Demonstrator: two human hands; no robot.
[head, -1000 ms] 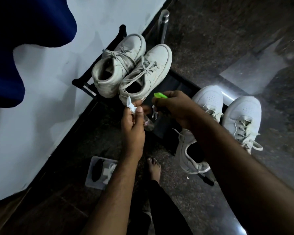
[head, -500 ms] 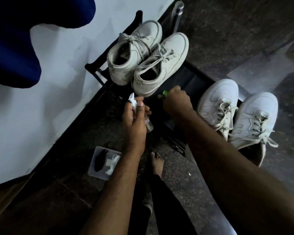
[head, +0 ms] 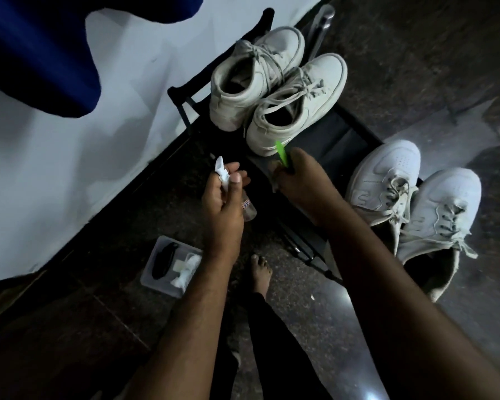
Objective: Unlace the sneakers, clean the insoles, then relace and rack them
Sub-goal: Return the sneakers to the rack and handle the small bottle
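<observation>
1. Two pairs of sneakers in view. Grey-white high-top pair (head: 274,90) sits on the black rack (head: 329,134), against the wall, both laced. White low-top pair (head: 410,203) sits at the rack's right end, also laced, knots loose.
2. Left hand (head: 223,203): my grip is curled round a small clear spray bottle (head: 248,209), with a crumpled white tissue (head: 222,173) pinched between thumb and fingers above it. Hand hangs above the floor, just left of the rack.
3. Right hand (head: 295,180): my grip is closed round a bright green tool (head: 282,154), probably a small brush handle; only the green end shows, so I cannot tell for certain. Tool tip lies just beside the heel of the nearer high-top.
4. Clear tray (head: 156,272) on the floor beside my bare foot (head: 260,272) holds a dark item and some white material; too dim to identify.
5. Progress, judged: no insole is visible outside any shoe, and all four shoes appear laced. Either the whole cycle is complete or unlacing has not begun; cleaning kit in both hands fits either reading.
6. Remaining, if complete: put down bottle, tissue and tool.
</observation>
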